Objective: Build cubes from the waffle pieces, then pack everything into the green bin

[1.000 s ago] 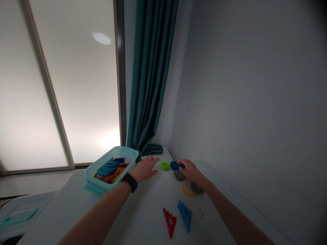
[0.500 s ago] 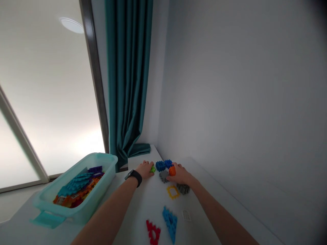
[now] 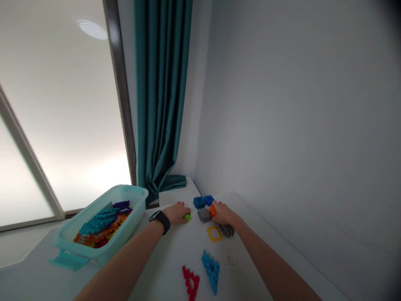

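My left hand [image 3: 177, 213] rests on the white table [image 3: 175, 255], its fingertips on a small lime-green plastic building piece [image 3: 187, 217]. My right hand [image 3: 223, 214] has an orange toothed piece [image 3: 213, 210] pinched at its fingertips, mostly hidden by the fingers. Between my hands lie a grey gear-shaped piece [image 3: 204, 215] and a pair of blue studded pieces [image 3: 199, 202] [image 3: 209, 200]. Under my right hand sit a dark grey piece [image 3: 227, 230] and a yellow square frame [image 3: 214, 234].
A translucent teal plastic box [image 3: 134, 193] full of colourful pieces stands left of my left arm. A blue triangular piece [image 3: 211, 269], a red triangular piece [image 3: 190, 282] and a small white plate [image 3: 230, 262] lie nearer me. A wall [image 3: 282, 125] bounds the table's right side.
The view has swung slightly since the earliest frame. My left hand has reached the green piece, which now sits closer to the blue pieces. My right hand has taken up the orange piece.
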`<action>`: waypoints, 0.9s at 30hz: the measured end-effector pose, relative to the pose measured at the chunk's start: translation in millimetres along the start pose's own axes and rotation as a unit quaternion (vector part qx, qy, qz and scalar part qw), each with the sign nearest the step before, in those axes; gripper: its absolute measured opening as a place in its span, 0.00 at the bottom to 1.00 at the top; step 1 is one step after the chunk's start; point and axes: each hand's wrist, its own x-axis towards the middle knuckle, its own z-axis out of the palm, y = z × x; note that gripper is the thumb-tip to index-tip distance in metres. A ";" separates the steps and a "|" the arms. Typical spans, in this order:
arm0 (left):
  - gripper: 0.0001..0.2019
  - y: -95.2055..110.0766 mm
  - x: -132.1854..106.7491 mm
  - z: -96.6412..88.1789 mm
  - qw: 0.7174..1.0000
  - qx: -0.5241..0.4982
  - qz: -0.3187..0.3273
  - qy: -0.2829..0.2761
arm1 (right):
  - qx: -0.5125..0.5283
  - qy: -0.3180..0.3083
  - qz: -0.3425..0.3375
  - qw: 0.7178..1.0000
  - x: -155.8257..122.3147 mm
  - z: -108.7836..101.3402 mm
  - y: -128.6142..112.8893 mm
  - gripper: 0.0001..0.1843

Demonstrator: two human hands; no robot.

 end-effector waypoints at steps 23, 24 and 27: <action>0.27 -112.5 -246.1 -91.9 0.971 -0.071 -0.193 0.120 | 0.295 -0.071 -0.339 0.891 17.6 -8.6 -308.4 0.29; 0.30 -114.5 -249.5 -88.0 0.969 -0.071 -0.200 0.124 | 0.297 -0.070 -0.341 0.889 20.2 -4.9 -314.3 0.34; 0.31 -115.7 -254.3 -82.3 0.965 -0.071 -0.214 0.133 | 0.291 -0.065 -0.338 0.893 25.3 0.6 -313.5 0.40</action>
